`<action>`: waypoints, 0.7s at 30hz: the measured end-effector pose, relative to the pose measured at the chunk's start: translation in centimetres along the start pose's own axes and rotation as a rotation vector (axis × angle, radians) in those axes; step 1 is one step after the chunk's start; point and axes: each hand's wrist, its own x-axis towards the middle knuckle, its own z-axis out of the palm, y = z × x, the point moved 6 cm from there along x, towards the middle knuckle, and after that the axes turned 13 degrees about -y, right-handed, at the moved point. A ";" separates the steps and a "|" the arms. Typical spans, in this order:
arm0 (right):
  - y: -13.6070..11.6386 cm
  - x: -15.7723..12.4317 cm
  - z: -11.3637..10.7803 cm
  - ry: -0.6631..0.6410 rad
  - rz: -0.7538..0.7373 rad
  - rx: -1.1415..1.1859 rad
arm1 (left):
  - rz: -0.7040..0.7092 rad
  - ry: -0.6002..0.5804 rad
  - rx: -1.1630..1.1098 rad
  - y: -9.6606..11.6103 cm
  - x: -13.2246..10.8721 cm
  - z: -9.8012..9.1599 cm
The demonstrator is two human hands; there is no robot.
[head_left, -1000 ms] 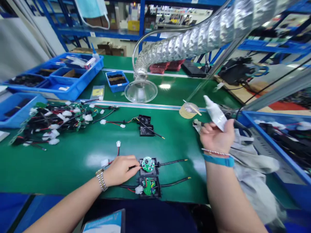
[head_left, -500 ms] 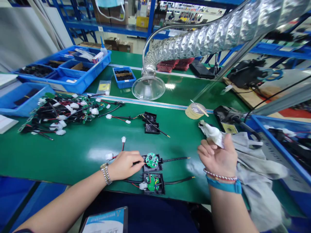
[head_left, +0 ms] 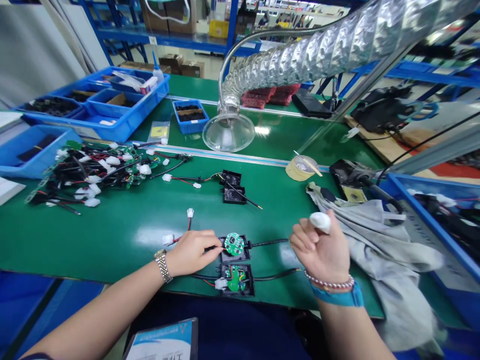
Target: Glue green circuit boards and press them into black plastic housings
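My left hand (head_left: 197,251) pinches the thin red and black wires at the left edge of a black plastic case. A round green circuit board (head_left: 234,244) rests over that open case (head_left: 244,256), and a black cable (head_left: 269,243) runs out to the right. Just below lies a second open case (head_left: 249,288) with a green board (head_left: 236,278) and a white connector (head_left: 221,283). To the right, my right hand (head_left: 320,248) is closed around a white tube (head_left: 320,221), palm turned up. Most of the tube is hidden by the fingers.
A wire pile with boards (head_left: 101,172) lies left, beside blue bins (head_left: 123,127). A fume hood (head_left: 228,134) hangs over the back. A round tub (head_left: 300,171) with a stick, grey cloth (head_left: 386,250) and a soldering stand (head_left: 347,177) are right. Another open case (head_left: 234,195) lies mid-table.
My right hand has moved left, off the grey cloth and closer to the cases, carrying the white tube. My left hand stays at the wires.
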 end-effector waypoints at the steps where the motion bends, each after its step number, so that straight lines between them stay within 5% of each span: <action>1: 0.4 -0.1 0.2 -0.002 0.033 -0.012 | 0.000 0.002 -0.001 0.0 0.0 0.0; 7: 1.3 -0.9 1.4 0.007 0.045 -0.027 | 0.009 0.005 0.016 -0.1 -0.1 0.2; 11: 3.4 -1.6 1.7 -0.011 0.219 -0.136 | 0.001 -0.001 0.023 -0.2 -0.1 0.3; 13: 3.7 -2.0 0.9 0.056 0.158 -0.329 | 0.001 -0.004 0.017 -0.3 -0.1 0.3; 16: 2.2 -3.0 0.2 0.150 -0.140 -0.795 | 0.002 -0.008 0.016 -0.2 -0.1 0.3; 21: 2.2 -3.4 2.1 -0.173 -0.259 -1.333 | 0.000 -0.009 0.031 -0.1 -0.1 0.2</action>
